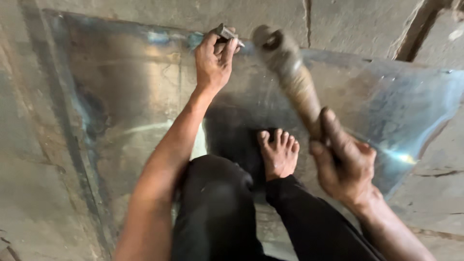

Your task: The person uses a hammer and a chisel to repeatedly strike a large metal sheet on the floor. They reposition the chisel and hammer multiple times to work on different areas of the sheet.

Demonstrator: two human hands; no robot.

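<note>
**Chisel held to the sheet's far edge, hammer raised beside it**

Rough grey concrete floor (pixel 29 193) fills the view, cracked and stained. On it lies a large metal sheet (pixel 121 96), dull and bluish, smudged with dark patches and glare; it spreads under both arms and out beyond the fingers on every side but the far one. A bare foot (pixel 279 154) rests on the sheet, nearer the person than either hand, between the two forearms.

The hammer (pixel 290 72) is blurred. Its wooden handle runs up and away from the right hand (pixel 345 169), whose fingers are wrapped fully round the lower end. The dark head sits just right of the left fingers, near but apart from them.

The left hand (pixel 212 60) reaches to the sheet's far edge, fingers curled shut around a short grey metal chisel (pixel 227 34). Its top end pokes out above the fingers, tilted toward the hammer head; its tip is hidden behind the hand.
</note>
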